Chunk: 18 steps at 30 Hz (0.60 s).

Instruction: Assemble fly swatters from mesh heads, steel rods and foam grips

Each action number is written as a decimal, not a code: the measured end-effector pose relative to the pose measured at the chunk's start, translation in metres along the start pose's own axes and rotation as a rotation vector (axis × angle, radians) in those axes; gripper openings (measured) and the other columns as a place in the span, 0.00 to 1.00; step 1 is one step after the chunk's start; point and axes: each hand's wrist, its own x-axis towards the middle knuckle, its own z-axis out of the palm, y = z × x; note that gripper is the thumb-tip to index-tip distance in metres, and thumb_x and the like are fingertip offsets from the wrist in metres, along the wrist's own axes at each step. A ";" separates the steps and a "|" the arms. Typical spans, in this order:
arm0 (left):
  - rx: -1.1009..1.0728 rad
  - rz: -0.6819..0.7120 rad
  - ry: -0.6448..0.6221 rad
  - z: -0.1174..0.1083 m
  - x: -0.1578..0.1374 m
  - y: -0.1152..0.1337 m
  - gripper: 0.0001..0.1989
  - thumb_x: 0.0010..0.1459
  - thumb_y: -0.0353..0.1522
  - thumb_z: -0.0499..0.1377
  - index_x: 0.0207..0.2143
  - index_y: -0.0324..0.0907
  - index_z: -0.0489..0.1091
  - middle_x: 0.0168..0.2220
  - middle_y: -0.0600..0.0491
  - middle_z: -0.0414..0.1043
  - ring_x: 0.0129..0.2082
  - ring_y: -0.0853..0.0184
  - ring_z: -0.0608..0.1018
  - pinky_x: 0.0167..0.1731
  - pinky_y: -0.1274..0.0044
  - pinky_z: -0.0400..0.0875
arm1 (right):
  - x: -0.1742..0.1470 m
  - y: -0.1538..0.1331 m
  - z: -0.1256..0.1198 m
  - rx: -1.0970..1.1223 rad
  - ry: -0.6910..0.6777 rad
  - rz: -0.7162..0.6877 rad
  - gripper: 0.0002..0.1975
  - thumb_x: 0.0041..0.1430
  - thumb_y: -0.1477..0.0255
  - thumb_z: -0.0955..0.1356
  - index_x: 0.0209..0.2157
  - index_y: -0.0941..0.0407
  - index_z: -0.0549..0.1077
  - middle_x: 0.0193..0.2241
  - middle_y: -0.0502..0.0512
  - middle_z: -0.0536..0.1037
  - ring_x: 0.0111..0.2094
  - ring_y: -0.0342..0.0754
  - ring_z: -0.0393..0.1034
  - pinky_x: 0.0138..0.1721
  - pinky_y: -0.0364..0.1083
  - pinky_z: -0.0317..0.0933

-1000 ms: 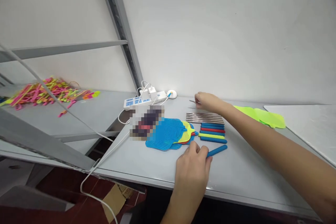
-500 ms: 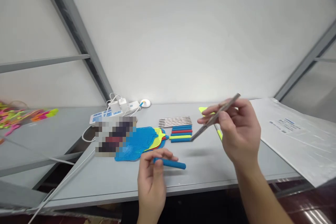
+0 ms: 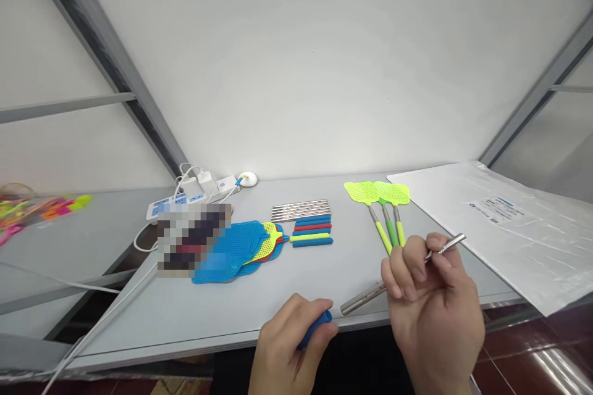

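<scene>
My left hand point(image 3: 291, 345) is closed around a blue handle sleeve point(image 3: 317, 328), its hollow end facing right. My right hand point(image 3: 430, 308) grips a metal rod point(image 3: 364, 298), whose thicker end points at the sleeve's opening with a small gap between them. Left of centre lie blue fly swatter heads point(image 3: 231, 250) in a stack, with a yellow-green head point(image 3: 269, 241) and some red among them. Beside these are several handle sleeves point(image 3: 312, 229) in blue, red and yellow-green. Just behind them is a row of metal rods point(image 3: 300, 210). Three fly swatters with handles point(image 3: 364, 192) lie beyond my right hand.
A white plastic package point(image 3: 500, 228) covers the table's right side. At the back left are a power strip point(image 3: 178, 200) with plugs, cables and a round white device point(image 3: 248, 179). Colourful items point(image 3: 46, 213) lie on the far-left surface. The table's front edge point(image 3: 185, 345) runs close to my hands.
My right hand has lowered the rod towards the sleeve, turning its thicker end to it. My left hand has moved right and down, turning the sleeve's open end up. The swatters at right are now uncovered.
</scene>
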 end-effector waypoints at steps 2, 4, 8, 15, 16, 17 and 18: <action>0.047 0.044 -0.017 -0.004 0.000 -0.001 0.10 0.63 0.37 0.58 0.42 0.47 0.76 0.29 0.52 0.73 0.27 0.68 0.74 0.28 0.79 0.68 | 0.002 0.003 0.002 0.048 -0.034 0.066 0.05 0.62 0.73 0.60 0.32 0.52 0.65 0.21 0.43 0.56 0.17 0.38 0.49 0.18 0.39 0.52; 0.089 0.086 -0.045 -0.007 -0.001 -0.003 0.10 0.63 0.36 0.57 0.44 0.47 0.76 0.29 0.51 0.73 0.27 0.68 0.74 0.28 0.79 0.68 | 0.002 0.009 0.003 0.097 -0.037 0.119 0.04 0.62 0.72 0.61 0.32 0.52 0.65 0.21 0.43 0.53 0.17 0.38 0.44 0.17 0.39 0.49; 0.164 0.127 -0.148 -0.010 -0.005 -0.005 0.10 0.64 0.34 0.57 0.45 0.45 0.75 0.29 0.52 0.72 0.27 0.69 0.75 0.26 0.81 0.67 | 0.001 0.019 0.005 0.153 0.019 0.143 0.04 0.61 0.72 0.61 0.32 0.52 0.65 0.20 0.42 0.50 0.17 0.38 0.39 0.15 0.38 0.45; 0.144 0.090 -0.108 -0.003 -0.004 0.006 0.09 0.65 0.34 0.54 0.38 0.44 0.74 0.24 0.54 0.68 0.24 0.70 0.72 0.23 0.81 0.64 | -0.010 0.031 0.012 0.186 -0.063 0.243 0.04 0.60 0.69 0.63 0.30 0.52 0.66 0.18 0.41 0.47 0.16 0.38 0.35 0.15 0.39 0.39; 0.135 0.080 -0.092 -0.004 -0.003 0.007 0.09 0.65 0.34 0.54 0.36 0.44 0.74 0.24 0.54 0.68 0.24 0.70 0.72 0.23 0.81 0.63 | -0.015 0.035 0.013 0.194 -0.108 0.279 0.05 0.60 0.69 0.63 0.30 0.52 0.66 0.18 0.41 0.47 0.16 0.38 0.35 0.15 0.39 0.39; 0.121 0.069 -0.085 -0.005 -0.003 0.009 0.10 0.65 0.34 0.54 0.35 0.44 0.74 0.24 0.55 0.68 0.24 0.70 0.72 0.24 0.81 0.63 | -0.020 0.038 0.014 0.201 -0.155 0.315 0.05 0.60 0.68 0.63 0.30 0.51 0.66 0.18 0.41 0.47 0.16 0.38 0.36 0.16 0.38 0.40; 0.103 0.055 -0.078 -0.007 -0.002 0.010 0.09 0.64 0.34 0.55 0.34 0.44 0.74 0.24 0.55 0.68 0.24 0.70 0.72 0.25 0.81 0.64 | -0.025 0.041 0.015 0.206 -0.200 0.346 0.05 0.60 0.68 0.64 0.30 0.51 0.66 0.17 0.41 0.47 0.16 0.38 0.36 0.17 0.38 0.41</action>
